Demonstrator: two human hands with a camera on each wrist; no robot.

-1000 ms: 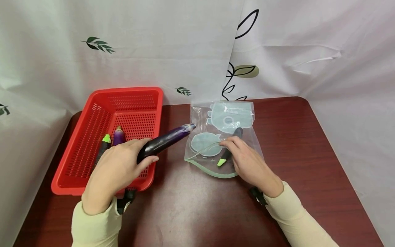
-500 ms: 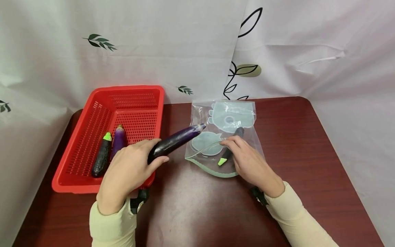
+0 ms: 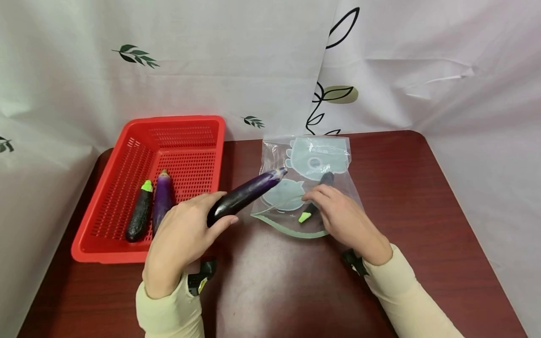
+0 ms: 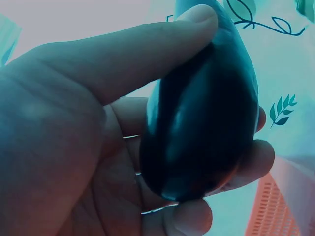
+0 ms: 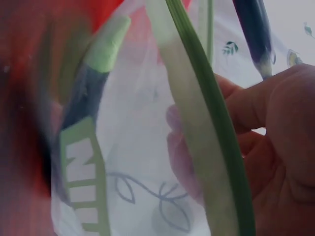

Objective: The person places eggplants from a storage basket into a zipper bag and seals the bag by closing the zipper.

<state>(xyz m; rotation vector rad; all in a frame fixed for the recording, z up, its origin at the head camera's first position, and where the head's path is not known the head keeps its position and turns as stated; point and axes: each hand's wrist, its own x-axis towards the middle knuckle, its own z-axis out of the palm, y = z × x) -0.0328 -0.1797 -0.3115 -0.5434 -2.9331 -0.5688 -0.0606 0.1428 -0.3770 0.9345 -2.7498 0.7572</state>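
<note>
In the head view my left hand (image 3: 181, 239) grips a dark purple eggplant (image 3: 249, 191) by its rounded end. Its stem end points up and right, overlapping the left part of a clear zip bag (image 3: 270, 157). Thumb and fingers curl round the eggplant (image 4: 206, 123) in the left wrist view. My right hand (image 3: 346, 218) pinches the upper edge of the bag's mouth and holds it raised. Inside the bag lies a dark zucchini (image 3: 309, 213) with a bright green end, partly hidden by that hand. The green zip strip (image 5: 211, 103) crosses the right wrist view.
A red perforated basket (image 3: 177, 119) stands at the left, with another zucchini (image 3: 139, 216) and another eggplant (image 3: 162, 195) in it. The bag lies on a dark red wooden table (image 3: 401, 188). A white curtain (image 3: 190, 84) with leaf prints hangs behind.
My left hand has moved right with the eggplant, from over the basket toward the bag, uncovering the zucchini in the basket. My right hand has stayed at the bag's mouth.
</note>
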